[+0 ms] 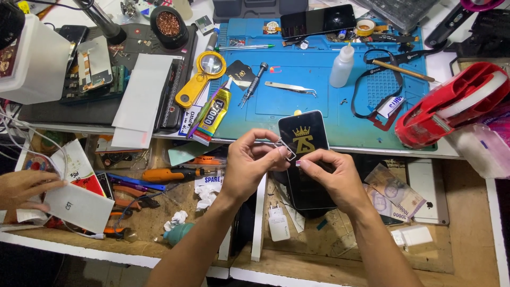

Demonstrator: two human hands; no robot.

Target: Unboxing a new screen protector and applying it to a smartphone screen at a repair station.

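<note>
While the right hand (332, 178) clasps the black phone (304, 139) by its edge, the left hand (254, 162) pinches a thin metal pin tool (286, 150) just above; glass-fronted, slippery, likely fragile—best held by its sides.

Tweezers (291, 87), white bottle (341, 66), yellow magnifier (203, 75) (on blue mat (297, 106)), red tape dispenser (451, 106).
</note>
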